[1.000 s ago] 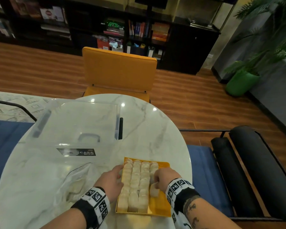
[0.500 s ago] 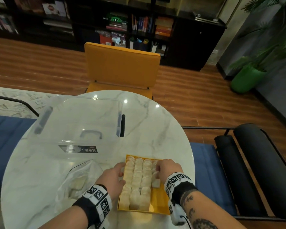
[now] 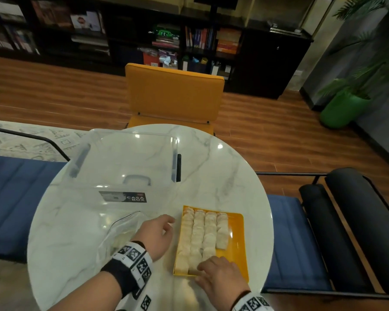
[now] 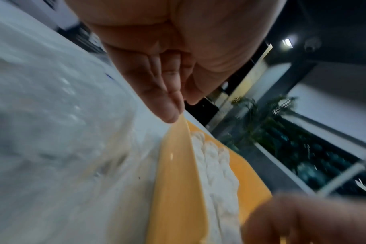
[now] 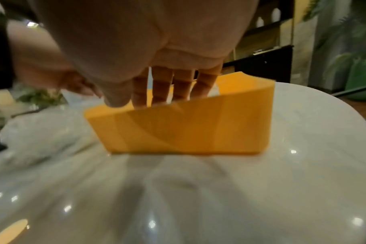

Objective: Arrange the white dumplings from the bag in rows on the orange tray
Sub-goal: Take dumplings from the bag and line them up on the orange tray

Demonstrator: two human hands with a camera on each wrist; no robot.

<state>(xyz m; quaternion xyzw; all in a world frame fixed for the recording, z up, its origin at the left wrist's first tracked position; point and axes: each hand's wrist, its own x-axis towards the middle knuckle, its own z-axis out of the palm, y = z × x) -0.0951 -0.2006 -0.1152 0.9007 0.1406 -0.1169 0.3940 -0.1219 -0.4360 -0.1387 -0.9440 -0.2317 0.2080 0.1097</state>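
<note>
The orange tray (image 3: 236,243) lies on the marble table, near the front right. Several white dumplings (image 3: 200,234) fill it in rows, and the rightmost row is shorter. My right hand (image 3: 206,269) reaches over the tray's near wall (image 5: 188,128), its straight fingers (image 5: 163,89) pointing down onto the near ends of the rows. My left hand (image 3: 166,225) hovers just left of the tray with relaxed fingers (image 4: 167,105) and holds nothing. The clear bag (image 3: 121,234) lies left of that hand, and a few dumplings show inside it.
A clear lidded storage box (image 3: 121,167) takes up the table's back left. The round table's edge (image 3: 268,221) curves close past the tray's right side. An orange chair (image 3: 173,95) stands behind the table, and a black padded seat (image 3: 346,221) is at the right.
My right hand has let go of a dumpling in the rightmost row and drawn back to the tray's near edge. My left hand has come off the tray's left side.
</note>
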